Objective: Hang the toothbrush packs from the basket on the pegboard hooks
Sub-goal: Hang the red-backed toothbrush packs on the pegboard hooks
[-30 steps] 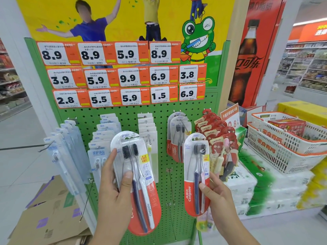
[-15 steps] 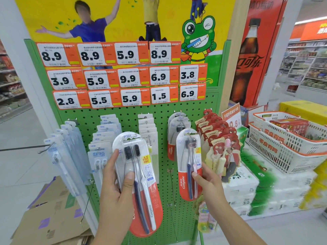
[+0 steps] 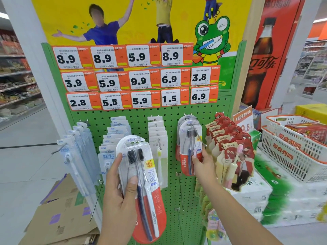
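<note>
Green pegboard (image 3: 138,119), shop aisle. Left hand (image 3: 120,197) grips a toothbrush pack (image 3: 141,183) upright, off the board. Right hand (image 3: 203,160) pinches second pack (image 3: 188,147) against hung packs; its hook is hidden behind them.

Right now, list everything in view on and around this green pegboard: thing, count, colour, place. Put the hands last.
Green perforated pegboard: one, centre.
Orange-and-white price tags: fourteen, three rows along the pegboard top.
Red-and-clear Colgate toothbrush pack: one, in the left hand, in front of the board.
Second red-and-clear Colgate pack: one, frontmost on a hook, right of centre, others behind it.
Pale blue toothbrush packs: several, leftmost hook.
Blue-and-white packs: several, next hook.
White packs: several, centre hook.
Red canban packs: several, right edge.
White-and-orange plastic baskets: two, stacked, far right.
Brown cardboard: flattened, floor, lower left.
Left hand: grips the first pack.
Right hand: pinches the second pack.
</note>
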